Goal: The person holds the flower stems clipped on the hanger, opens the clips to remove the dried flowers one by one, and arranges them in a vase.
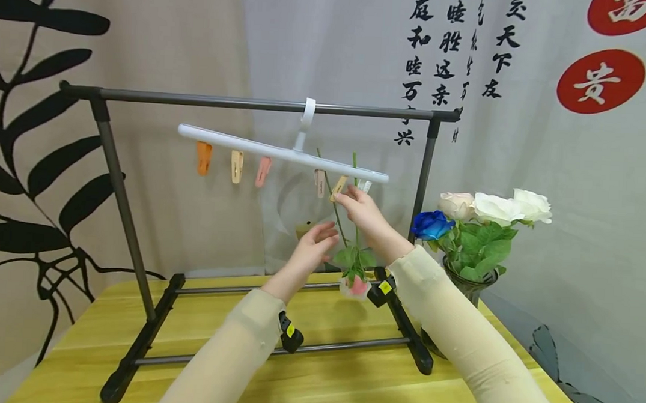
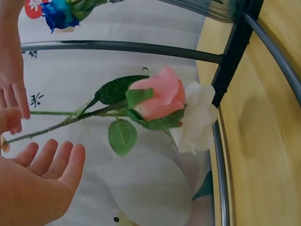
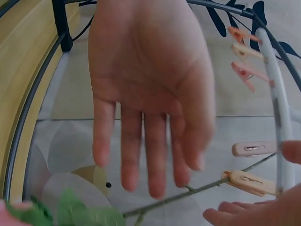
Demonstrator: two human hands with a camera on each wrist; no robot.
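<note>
A white hanger (image 1: 282,153) hangs tilted, its right end lower, with coloured clips along it. Pink and white roses (image 1: 357,286) hang head down from its right part. The stem of the pink rose (image 2: 160,94) runs up to a yellow clip (image 3: 251,182). My right hand (image 1: 368,214) is at this clip, its thumb and fingers apart on either side of it. Beside the stems, my left hand (image 1: 314,244) is held palm inward with loosely bent fingers, gripping nothing. A white clip (image 1: 364,186) sits behind the right hand, partly hidden.
A dark metal rack (image 1: 251,104) carries the hanger and stands on a yellow wooden table (image 1: 304,387). To the right is a glass vase (image 1: 470,284) with white, pale pink and blue roses. An orange clip (image 1: 203,158) hangs at the hanger's left end.
</note>
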